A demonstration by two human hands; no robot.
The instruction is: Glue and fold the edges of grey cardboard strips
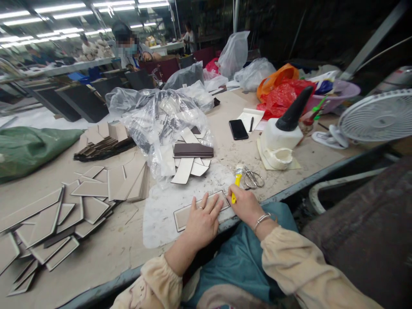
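My left hand [202,221] lies flat with its fingers spread on a beige rectangular panel [183,217] with a dark edge. The panel rests on a stained white sheet [157,219] near the table's front edge. At the panel's right end, my right hand [246,207] is closed around a yellow-handled brush [237,181], its pale bristles pointing away from me. The right fingertips sit close to the panel's corner; whether they touch it is hard to tell. Scissors [253,178] lie just beyond the right hand.
Beige panels [90,189] pile up at the left. Dark strips [193,150] and a clear plastic bag [161,116] lie ahead. To the right are a phone [238,129], a white container [283,135] with a black cone, and a fan [380,113]. A masked person [128,51] works farther back.
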